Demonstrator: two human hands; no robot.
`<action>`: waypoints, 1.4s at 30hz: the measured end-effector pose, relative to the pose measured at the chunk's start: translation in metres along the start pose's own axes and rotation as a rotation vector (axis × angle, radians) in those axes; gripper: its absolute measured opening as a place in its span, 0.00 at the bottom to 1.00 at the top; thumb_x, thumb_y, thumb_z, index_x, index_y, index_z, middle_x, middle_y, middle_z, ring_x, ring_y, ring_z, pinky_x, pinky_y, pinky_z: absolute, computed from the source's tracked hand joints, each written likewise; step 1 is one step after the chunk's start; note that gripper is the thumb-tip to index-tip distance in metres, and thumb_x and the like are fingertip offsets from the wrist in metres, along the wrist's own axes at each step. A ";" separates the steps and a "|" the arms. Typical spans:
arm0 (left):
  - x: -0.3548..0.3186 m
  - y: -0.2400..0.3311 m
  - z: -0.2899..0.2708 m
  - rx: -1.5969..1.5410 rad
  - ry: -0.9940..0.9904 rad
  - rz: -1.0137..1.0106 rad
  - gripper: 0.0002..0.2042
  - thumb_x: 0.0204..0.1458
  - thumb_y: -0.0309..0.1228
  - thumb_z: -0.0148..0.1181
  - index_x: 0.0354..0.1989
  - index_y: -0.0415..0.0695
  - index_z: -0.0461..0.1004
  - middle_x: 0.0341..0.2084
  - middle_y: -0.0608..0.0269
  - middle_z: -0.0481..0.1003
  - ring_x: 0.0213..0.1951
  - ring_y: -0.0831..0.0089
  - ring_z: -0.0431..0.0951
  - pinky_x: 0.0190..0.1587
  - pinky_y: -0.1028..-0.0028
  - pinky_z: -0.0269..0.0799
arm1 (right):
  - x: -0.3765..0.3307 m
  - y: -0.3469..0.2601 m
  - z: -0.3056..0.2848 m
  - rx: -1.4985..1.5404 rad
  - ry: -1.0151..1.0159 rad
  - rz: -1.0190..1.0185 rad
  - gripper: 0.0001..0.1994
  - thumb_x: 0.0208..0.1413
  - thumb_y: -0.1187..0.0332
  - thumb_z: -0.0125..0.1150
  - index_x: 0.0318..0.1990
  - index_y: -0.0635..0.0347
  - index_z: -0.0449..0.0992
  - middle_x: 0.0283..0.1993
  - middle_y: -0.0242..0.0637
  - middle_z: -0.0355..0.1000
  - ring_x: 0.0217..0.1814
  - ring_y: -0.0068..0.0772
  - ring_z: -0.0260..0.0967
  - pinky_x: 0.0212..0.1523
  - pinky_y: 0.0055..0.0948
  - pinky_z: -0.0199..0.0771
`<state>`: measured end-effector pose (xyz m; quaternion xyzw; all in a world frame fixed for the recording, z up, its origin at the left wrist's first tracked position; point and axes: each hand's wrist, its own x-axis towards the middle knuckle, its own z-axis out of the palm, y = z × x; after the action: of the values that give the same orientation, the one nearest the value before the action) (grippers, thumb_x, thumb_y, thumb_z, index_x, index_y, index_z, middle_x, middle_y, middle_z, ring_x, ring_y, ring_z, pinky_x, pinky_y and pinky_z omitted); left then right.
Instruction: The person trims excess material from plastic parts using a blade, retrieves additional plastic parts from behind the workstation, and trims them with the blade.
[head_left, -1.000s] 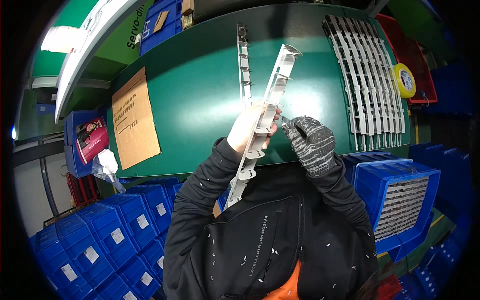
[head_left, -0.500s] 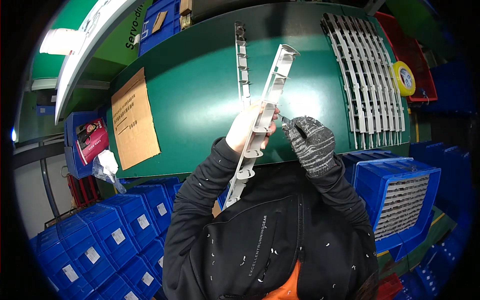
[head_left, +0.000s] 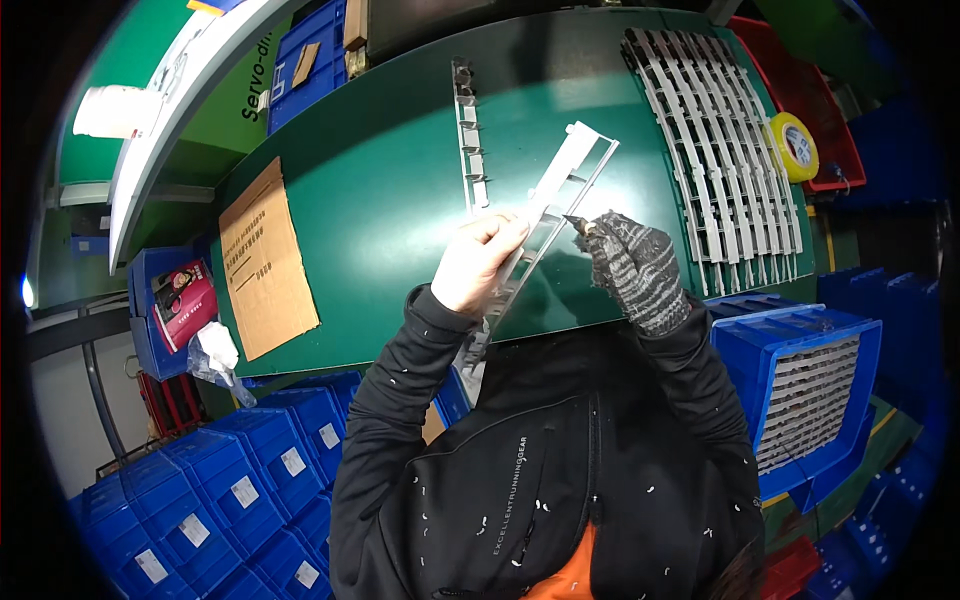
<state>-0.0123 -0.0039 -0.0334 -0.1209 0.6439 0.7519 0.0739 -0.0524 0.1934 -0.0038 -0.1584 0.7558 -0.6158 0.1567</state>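
My bare left hand point(head_left: 478, 262) grips a long white plastic strip point(head_left: 563, 168) with raised cross tabs, tilted over the near part of the green table. The strip's lower end reaches down toward my body. My right hand point(head_left: 640, 272), in a grey striped glove, is closed on a small tool with a dark pointed tip point(head_left: 573, 220). That tip is close to the strip's right edge; whether it touches, I cannot tell. Most of the tool is hidden by the glove. Beyond my left hand lies a similar strip point(head_left: 473, 140).
Many white strips lie in a layered row point(head_left: 700, 160) at the table's right, beside a yellow tape roll point(head_left: 795, 147) and a red bin point(head_left: 835, 165). Cardboard point(head_left: 265, 275) lies at the left. Blue crates point(head_left: 270, 425) stand lower left; another blue crate point(head_left: 770, 385) holding strips stands right.
The held strip has been turned over, so its smooth face now shows and its far end sits lower. My left hand has rotated, back upward. The right hand has shifted slightly right.
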 end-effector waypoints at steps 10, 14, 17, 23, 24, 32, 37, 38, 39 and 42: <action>-0.006 0.000 0.009 0.087 -0.001 0.093 0.09 0.50 0.33 0.55 0.21 0.42 0.69 0.20 0.73 0.64 0.21 0.88 0.60 0.23 0.85 0.54 | 0.004 0.005 0.010 -0.576 0.174 -0.308 0.10 0.51 0.64 0.51 0.28 0.62 0.72 0.22 0.46 0.68 0.21 0.46 0.66 0.22 0.38 0.65; -0.003 -0.006 0.010 0.292 0.029 0.176 0.12 0.48 0.30 0.55 0.17 0.36 0.66 0.21 0.66 0.66 0.24 0.81 0.61 0.29 0.81 0.58 | -0.007 0.010 0.007 0.335 -0.160 0.230 0.09 0.51 0.70 0.50 0.37 0.64 0.72 0.22 0.40 0.68 0.22 0.38 0.66 0.24 0.34 0.66; 0.008 -0.026 0.006 0.325 0.092 0.212 0.13 0.48 0.29 0.55 0.15 0.37 0.64 0.19 0.67 0.64 0.23 0.81 0.60 0.28 0.80 0.57 | -0.011 0.009 0.007 0.471 -0.233 0.181 0.10 0.54 0.65 0.50 0.32 0.63 0.71 0.19 0.33 0.66 0.15 0.22 0.60 0.17 0.22 0.58; -0.002 -0.020 0.007 0.097 0.002 0.010 0.12 0.51 0.32 0.52 0.19 0.39 0.66 0.20 0.71 0.64 0.24 0.83 0.60 0.29 0.81 0.56 | -0.005 0.018 0.001 0.615 0.144 0.441 0.09 0.54 0.65 0.49 0.32 0.61 0.70 0.18 0.29 0.66 0.12 0.14 0.57 0.12 0.15 0.55; -0.003 -0.018 0.012 0.044 -0.035 -0.039 0.11 0.51 0.32 0.52 0.20 0.39 0.68 0.21 0.72 0.64 0.25 0.84 0.59 0.29 0.82 0.56 | -0.005 0.022 0.010 0.582 0.189 0.311 0.08 0.54 0.66 0.50 0.33 0.62 0.70 0.19 0.29 0.66 0.14 0.14 0.57 0.13 0.15 0.56; -0.007 -0.010 0.010 -0.200 -0.150 -0.117 0.11 0.51 0.36 0.53 0.31 0.38 0.71 0.26 0.69 0.69 0.28 0.83 0.64 0.34 0.83 0.59 | 0.004 0.008 0.006 0.446 0.171 0.271 0.08 0.52 0.67 0.54 0.32 0.63 0.72 0.20 0.29 0.67 0.16 0.14 0.58 0.16 0.14 0.58; -0.003 -0.010 0.013 -0.163 -0.203 -0.089 0.10 0.53 0.34 0.50 0.30 0.39 0.70 0.27 0.68 0.69 0.29 0.84 0.64 0.34 0.81 0.61 | 0.005 0.011 0.018 0.302 0.112 0.234 0.08 0.51 0.67 0.54 0.33 0.63 0.73 0.19 0.28 0.67 0.16 0.13 0.58 0.16 0.14 0.58; -0.004 -0.006 0.013 -0.097 -0.197 -0.120 0.10 0.52 0.33 0.49 0.35 0.38 0.69 0.30 0.67 0.69 0.31 0.83 0.64 0.36 0.80 0.61 | 0.007 0.014 0.015 0.375 0.126 0.195 0.08 0.51 0.68 0.54 0.35 0.64 0.73 0.19 0.28 0.67 0.16 0.13 0.58 0.15 0.13 0.58; -0.006 -0.006 0.009 -0.100 -0.188 -0.124 0.10 0.52 0.33 0.49 0.35 0.38 0.69 0.30 0.67 0.69 0.31 0.83 0.64 0.36 0.80 0.61 | 0.007 0.012 0.010 0.517 0.159 0.213 0.09 0.51 0.70 0.53 0.37 0.65 0.72 0.20 0.29 0.67 0.16 0.14 0.59 0.13 0.13 0.57; -0.008 -0.006 -0.011 0.070 -0.256 -0.017 0.15 0.52 0.33 0.49 0.47 0.41 0.64 0.35 0.68 0.68 0.36 0.81 0.65 0.42 0.80 0.60 | 0.019 0.004 -0.022 0.571 0.332 0.198 0.09 0.52 0.69 0.52 0.38 0.65 0.71 0.22 0.32 0.68 0.15 0.14 0.58 0.12 0.11 0.55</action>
<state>-0.0018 -0.0130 -0.0381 -0.0266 0.6540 0.7376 0.1659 -0.0792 0.2053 -0.0039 0.0684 0.5796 -0.8018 0.1284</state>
